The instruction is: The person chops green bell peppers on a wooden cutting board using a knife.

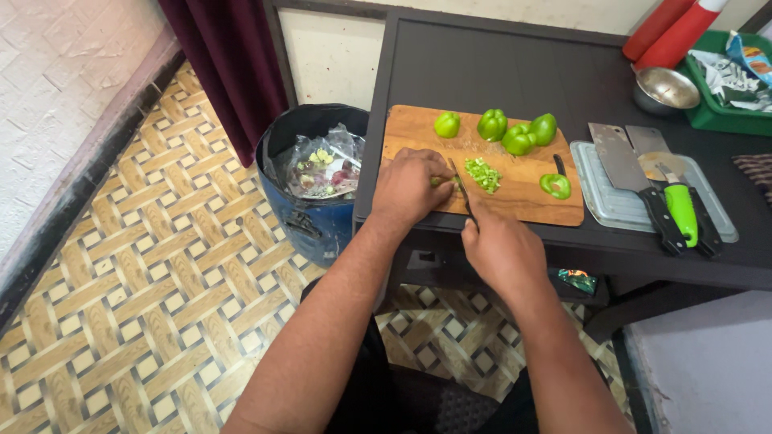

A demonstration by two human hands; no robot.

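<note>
Chopping green pepper on cutting board (523,197)
Left hand (408,186) curled, pinning pepper strip (441,181); right hand (500,249) closed around knife (461,189); small chopped pile (483,174) done, pepper halves (519,138) still uncut

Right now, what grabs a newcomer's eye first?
The bright green pepper pieces on the wooden cutting board, mid-table. At its near edge the right hand works a knife beside the left hand, next to a chopped pile. A blue bin stands left of the table.

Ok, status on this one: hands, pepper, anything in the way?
Left hand pinning pepper strip on cutting board. Right hand holding knife. Chopped pile beside blade.
</note>
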